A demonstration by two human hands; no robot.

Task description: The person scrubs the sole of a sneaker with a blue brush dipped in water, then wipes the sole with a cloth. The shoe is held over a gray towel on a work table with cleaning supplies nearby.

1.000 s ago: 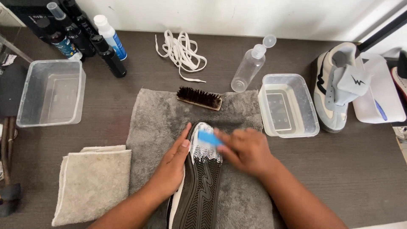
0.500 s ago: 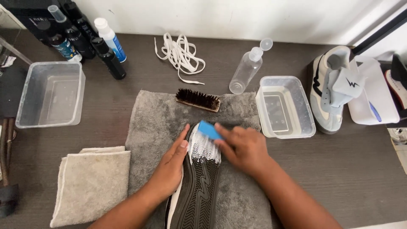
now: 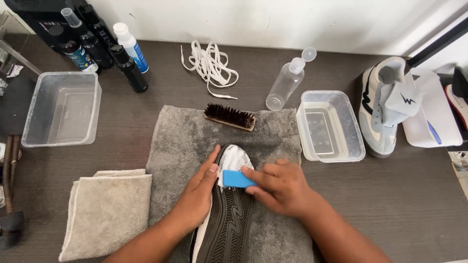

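Grey towel (image 3: 180, 141) on dark wood-grain table (image 3: 419, 195) — white wall (image 3: 273, 19) behind.

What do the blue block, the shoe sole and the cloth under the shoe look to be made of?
The blue block, held in the right hand, looks like matte plastic or foam; which one is unclear. The shoe sole looks like dark moulded rubber with a zigzag tread, whitened with foam at the toe. The grey cloth looks like a soft, fuzzy microfibre towel.

Ribbed rubber sole (image 3: 229, 219); plush grey towel (image 3: 180, 136); clear plastic tub (image 3: 358, 141).
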